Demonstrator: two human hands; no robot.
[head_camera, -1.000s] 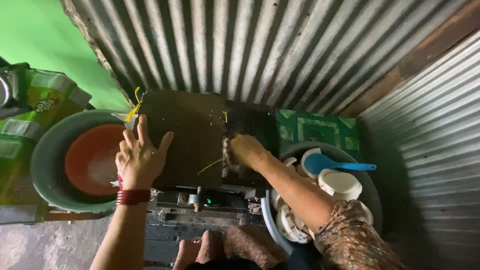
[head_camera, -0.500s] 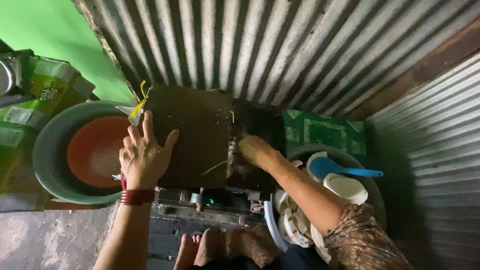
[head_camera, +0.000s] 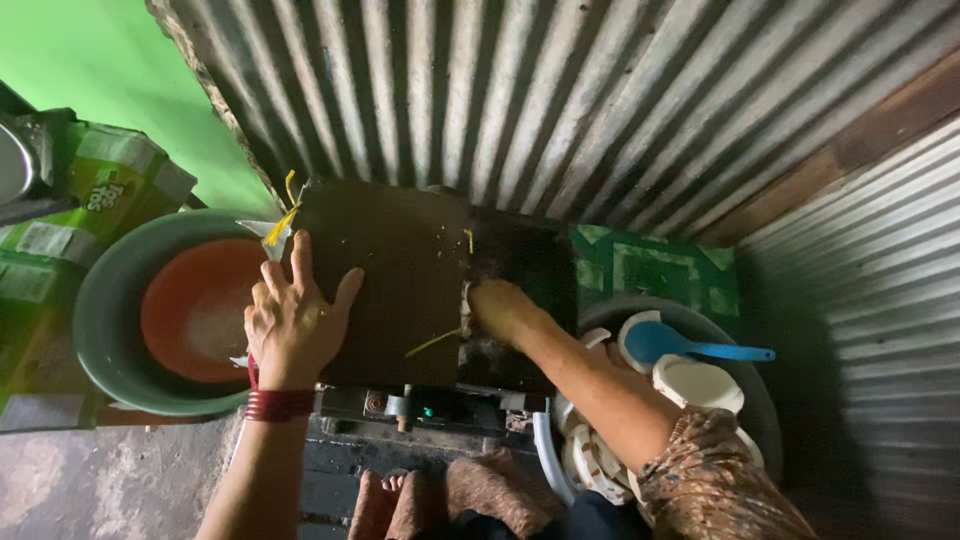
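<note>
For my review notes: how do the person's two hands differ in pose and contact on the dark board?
The left hand lies flat with fingers spread on the dark board; the right hand is curled, pressing at the board's right edge. The left wrist wears red bangles; the right wrist is bare, with a patterned sleeve higher up. Both touch the board.

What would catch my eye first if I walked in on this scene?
Two bare hands on a dark board in the middle: the left hand lies flat with fingers spread on its left edge, the right hand presses at its right edge. Left of the board, an orange bowl sits inside a green basin; to the right, a blue scoop lies among white dishes. Corrugated metal sheets wall it in behind.
</note>
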